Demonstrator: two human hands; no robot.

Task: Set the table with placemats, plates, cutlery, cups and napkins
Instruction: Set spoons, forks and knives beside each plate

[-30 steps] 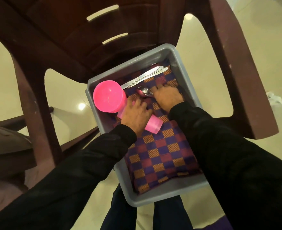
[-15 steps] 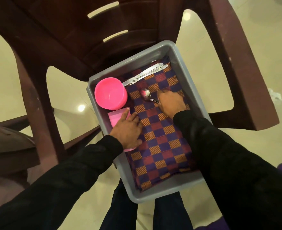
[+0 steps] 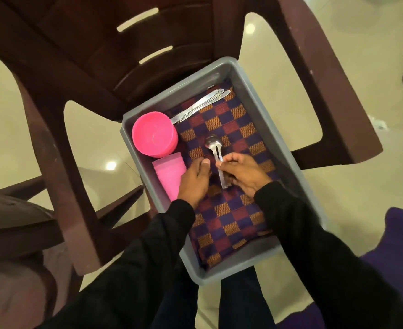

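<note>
Since before, right hand [image 3: 240, 173] has lifted spoons [image 3: 215, 150], pinching them; left hand [image 3: 193, 180] rests relaxed beside pink cups [image 3: 169, 175]. Grey tub [image 3: 250, 84] holds checked cloth [image 3: 229, 210], bowl [image 3: 154, 136], cutlery [image 3: 200, 105].

left hand [image 3: 193, 180] flat, fingers straight; right hand [image 3: 242, 173] pinched, fingers curled

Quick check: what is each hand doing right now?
Left hand: open, resting on the pink cups.
Right hand: grip closed around spoons.
</note>
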